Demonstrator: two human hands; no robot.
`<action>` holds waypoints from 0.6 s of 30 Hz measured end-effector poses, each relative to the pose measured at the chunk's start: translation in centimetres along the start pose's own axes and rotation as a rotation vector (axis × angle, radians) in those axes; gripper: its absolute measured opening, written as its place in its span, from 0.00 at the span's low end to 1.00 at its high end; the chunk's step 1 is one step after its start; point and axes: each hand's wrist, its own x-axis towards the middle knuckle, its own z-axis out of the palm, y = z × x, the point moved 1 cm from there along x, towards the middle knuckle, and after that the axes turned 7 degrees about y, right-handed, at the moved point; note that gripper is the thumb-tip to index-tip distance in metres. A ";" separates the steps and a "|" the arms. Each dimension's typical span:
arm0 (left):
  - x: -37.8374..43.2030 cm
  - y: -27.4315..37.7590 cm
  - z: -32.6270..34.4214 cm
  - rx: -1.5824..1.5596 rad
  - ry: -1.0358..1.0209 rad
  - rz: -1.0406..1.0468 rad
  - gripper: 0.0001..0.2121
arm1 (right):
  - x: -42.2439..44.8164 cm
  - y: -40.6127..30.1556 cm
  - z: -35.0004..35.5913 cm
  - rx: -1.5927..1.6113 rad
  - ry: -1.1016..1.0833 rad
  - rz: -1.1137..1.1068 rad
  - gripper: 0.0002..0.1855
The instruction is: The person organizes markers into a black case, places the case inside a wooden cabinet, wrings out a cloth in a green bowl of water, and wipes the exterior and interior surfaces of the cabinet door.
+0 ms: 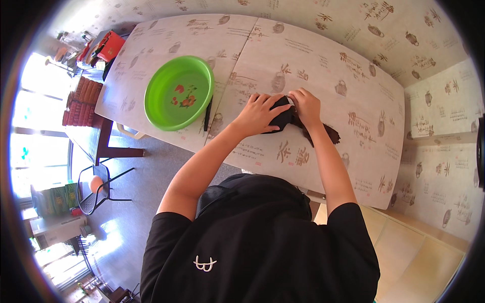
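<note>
A small black item (pixel 281 118), perhaps of cloth, rests on the paper-covered table (pixel 326 57) in front of me. My left hand (pixel 261 113) lies across it, fingers spread over its top and thumb along its near edge. At its right end my right hand (pixel 306 106) pinches the upper edge with bent fingers, where a small pale patch shows. Dark brown, hair-like strands (pixel 331 133) run out to the right, passing beneath my right wrist. What the fingers of my right hand grip is partly hidden.
Left of my hands stands a green plastic basin (pixel 151 110) with a fruit print inside. A slim black stick-like object (pixel 207 115) lies against its right side. A wooden table (pixel 104 140) with red bundles (pixel 81 102) and a metal chair (pixel 94 189) are farther left. Papered walls (pixel 428 87) close off the right.
</note>
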 end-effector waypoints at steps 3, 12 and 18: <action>0.1 -0.2 -0.3 -0.086 0.017 -0.006 0.35 | 1.2 0.1 1.4 0.137 -0.070 -0.007 0.07; -7.7 -4.1 0.6 -0.428 0.434 -0.867 0.20 | -2.6 -2.4 -3.3 0.318 -0.339 -0.086 0.48; -16.9 -7.3 6.3 0.269 0.401 -1.482 0.19 | -1.1 -3.9 -4.0 0.284 -0.363 -0.163 0.46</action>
